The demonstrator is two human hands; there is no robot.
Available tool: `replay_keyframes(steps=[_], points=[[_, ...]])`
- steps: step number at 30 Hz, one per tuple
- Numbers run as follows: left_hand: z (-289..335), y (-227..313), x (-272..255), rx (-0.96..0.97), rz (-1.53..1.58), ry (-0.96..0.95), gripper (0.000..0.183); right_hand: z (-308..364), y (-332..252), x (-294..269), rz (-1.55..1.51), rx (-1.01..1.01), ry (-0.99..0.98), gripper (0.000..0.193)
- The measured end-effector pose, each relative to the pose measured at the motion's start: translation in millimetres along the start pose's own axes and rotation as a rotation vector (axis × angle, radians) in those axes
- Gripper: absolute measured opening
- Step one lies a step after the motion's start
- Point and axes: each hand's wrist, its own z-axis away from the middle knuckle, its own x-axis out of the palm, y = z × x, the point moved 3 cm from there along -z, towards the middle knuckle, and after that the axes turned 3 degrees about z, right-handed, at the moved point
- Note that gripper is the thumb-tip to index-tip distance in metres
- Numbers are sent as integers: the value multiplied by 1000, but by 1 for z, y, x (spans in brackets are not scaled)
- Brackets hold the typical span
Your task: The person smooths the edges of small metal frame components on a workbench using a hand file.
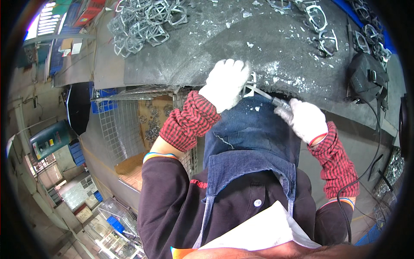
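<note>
With our left grip (228, 85) clamped on a metal frame (254, 78) at the near edge of the surface (172, 64) and our right grip (304, 120) wrapped round a hand tool (279, 103), we judged that pushing too hard could skid its tip into the left grip.

Metal frame (254, 79) in left fingers (244, 70), tool (279, 103) in right fingers (296, 106)

The left glove (226, 84), near 1 o'clock, and the right glove (308, 121), at 3, are white; the sleeve covers (189, 121) are checked red and black. The apron (254, 129) is denim blue, the shirt (168, 194) dark purple-brown. The frame pile (148, 25) at 11 o'clock is silvery grey, the tabletop (181, 60) darker grey.
</note>
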Motion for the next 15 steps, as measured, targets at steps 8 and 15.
replay_keyframes(steps=[8, 15], points=[[-4, -3, -8, 117, 30, -35, 58, -20, 15, -13, -247, 147, -401, 72], [-10, -1, -15, 115, -26, -57, 38, 0, -5, 4, -577, 369, -678, 66]])
